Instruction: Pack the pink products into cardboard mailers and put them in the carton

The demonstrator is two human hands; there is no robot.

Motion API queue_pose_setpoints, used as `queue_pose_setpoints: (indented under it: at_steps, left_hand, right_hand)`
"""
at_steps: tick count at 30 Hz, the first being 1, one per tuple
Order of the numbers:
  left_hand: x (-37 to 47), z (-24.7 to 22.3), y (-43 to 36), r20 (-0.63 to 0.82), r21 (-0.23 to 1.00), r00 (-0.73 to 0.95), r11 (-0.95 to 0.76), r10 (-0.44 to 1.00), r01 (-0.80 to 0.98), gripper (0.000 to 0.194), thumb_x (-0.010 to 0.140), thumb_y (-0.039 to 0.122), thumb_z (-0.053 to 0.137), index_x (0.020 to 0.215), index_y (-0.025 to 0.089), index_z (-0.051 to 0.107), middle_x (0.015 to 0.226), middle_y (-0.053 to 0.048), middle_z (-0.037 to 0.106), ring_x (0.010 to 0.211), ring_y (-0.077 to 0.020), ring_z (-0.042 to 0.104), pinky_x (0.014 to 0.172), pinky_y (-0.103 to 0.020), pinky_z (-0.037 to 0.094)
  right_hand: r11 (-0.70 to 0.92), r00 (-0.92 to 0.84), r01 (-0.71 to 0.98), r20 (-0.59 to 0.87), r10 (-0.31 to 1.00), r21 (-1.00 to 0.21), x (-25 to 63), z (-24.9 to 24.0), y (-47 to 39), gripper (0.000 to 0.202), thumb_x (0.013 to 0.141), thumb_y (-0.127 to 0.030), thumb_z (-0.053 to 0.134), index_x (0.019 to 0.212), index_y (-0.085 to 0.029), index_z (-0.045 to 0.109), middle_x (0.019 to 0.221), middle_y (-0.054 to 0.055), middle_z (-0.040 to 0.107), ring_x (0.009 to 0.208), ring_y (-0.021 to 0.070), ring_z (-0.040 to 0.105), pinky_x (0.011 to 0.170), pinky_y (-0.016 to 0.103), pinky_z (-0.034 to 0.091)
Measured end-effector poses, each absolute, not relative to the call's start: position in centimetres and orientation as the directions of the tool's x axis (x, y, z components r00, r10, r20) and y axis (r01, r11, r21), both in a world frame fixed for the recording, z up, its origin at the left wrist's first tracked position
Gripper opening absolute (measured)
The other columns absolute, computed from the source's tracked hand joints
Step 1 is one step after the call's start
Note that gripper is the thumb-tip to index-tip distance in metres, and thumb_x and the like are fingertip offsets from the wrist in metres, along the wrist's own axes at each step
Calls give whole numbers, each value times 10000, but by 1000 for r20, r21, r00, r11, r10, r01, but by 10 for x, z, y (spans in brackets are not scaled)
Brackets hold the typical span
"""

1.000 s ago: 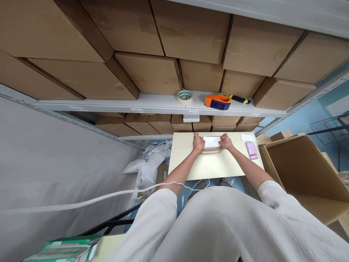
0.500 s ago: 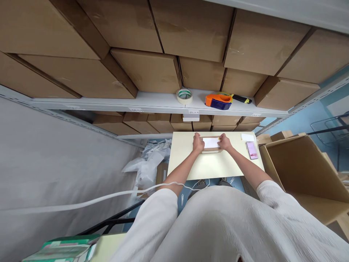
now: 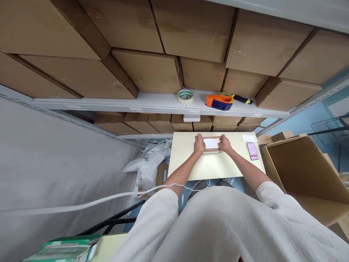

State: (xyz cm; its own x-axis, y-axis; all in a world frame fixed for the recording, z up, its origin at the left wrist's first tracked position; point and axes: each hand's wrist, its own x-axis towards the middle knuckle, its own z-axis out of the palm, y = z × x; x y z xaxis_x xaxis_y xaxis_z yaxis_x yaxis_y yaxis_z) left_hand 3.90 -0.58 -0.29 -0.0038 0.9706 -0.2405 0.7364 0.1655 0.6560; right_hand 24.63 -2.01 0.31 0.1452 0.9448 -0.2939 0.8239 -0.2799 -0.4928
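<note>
A small brown cardboard box (image 3: 212, 150) rests on the pale yellow table (image 3: 188, 171), with a white label (image 3: 212, 143) lying over its top. My left hand (image 3: 199, 144) grips the box's left end, fingers curled round it. At the opposite end my right hand (image 3: 225, 143) is closed on the box, its thumb and fingers by the label's right edge, where a small yellow spot shows. To the right of my right hand lie a purple card-like item (image 3: 252, 151), partly blurred, and a white slip of paper (image 3: 248, 138).
On the shelf (image 3: 160, 101) ahead sit a roll of tape (image 3: 185, 96), an orange and blue tape dispenser (image 3: 219, 101) and a black and yellow cutter (image 3: 242, 99). A large open carton (image 3: 308, 171) stands right of the table. Left are white plastic bags (image 3: 148, 165) and a white cable (image 3: 109, 197).
Both hands keep their hold on the box. The whole view has shifted very slightly; nothing else has visibly moved.
</note>
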Motion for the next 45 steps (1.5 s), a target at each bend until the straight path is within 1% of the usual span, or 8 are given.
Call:
queue_pose_setpoints:
  at_steps: [4,9,15,20,24,30,38,45]
  left_hand:
    - [35,-1,-12,-141,520,79,6,987,854,372,961,53,566,1293,220,541,1367,-151,581,1189,-298,638,992,-428,528]
    - [26,-6,-19,-65,416,436,-373,898,830,500,946,23,483,1375,235,629,1512,-132,610,1417,-291,551,1151,-454,460]
    - [13,-18,-30,-126,347,621,-552,773,758,694,1004,119,421,1693,207,409,1773,-121,391,1667,-271,312,1365,-530,221]
    - [3,-19,-37,-198,318,568,-496,799,808,656,1088,229,299,1742,167,292,1821,-144,263,1711,-275,180,1393,-561,79]
    - [2,-11,-21,-264,343,549,-455,793,822,744,1071,407,453,1743,157,255,1840,-186,156,1721,-325,111,1386,-570,80]
    - [17,-1,14,-377,364,626,-512,683,778,1234,817,511,831,1763,251,82,1857,-178,23,1722,-372,15,1367,-589,79]
    - [36,0,3,-357,281,684,-625,636,728,1294,711,342,856,1748,263,86,1716,-220,381,1613,-420,319,1324,-615,171]
    - [54,27,-15,-265,293,782,-725,564,623,1153,728,321,839,1709,274,236,1650,-198,457,1567,-416,385,1299,-629,254]
  right_hand:
    - [-198,133,929,-217,967,-312,240,6,-29,294,936,-163,580,1221,-223,534,1244,131,636,1020,277,616,859,394,506]
    - [176,-209,964,-154,966,-201,233,2,-49,404,1062,-261,454,1424,-159,599,1530,219,562,1368,356,515,1119,495,432]
    - [295,-320,947,-293,901,-128,235,-15,-71,825,1106,-573,300,1763,-89,181,1842,188,137,1705,343,105,1355,553,132]
    - [170,-174,985,-353,919,-43,242,-18,-75,922,1076,-596,361,1777,-97,29,1844,211,25,1716,365,5,1347,643,48]
    - [92,-94,995,-356,930,-22,244,-9,-63,1019,1005,-517,584,1770,-120,40,1838,244,-10,1689,412,89,1315,643,157]
    - [63,-90,995,-439,894,-74,243,7,-42,1155,861,-347,791,1759,-243,71,1839,224,1,1536,427,349,1193,525,357]
    - [7,-50,994,-406,912,-106,244,18,-72,1152,824,-434,833,1731,-238,150,1733,218,295,1426,415,435,1153,522,363]
    - [-64,-10,973,-320,948,-220,273,32,-117,1146,793,-486,892,1704,-285,228,1680,203,379,1393,395,490,1092,497,421]
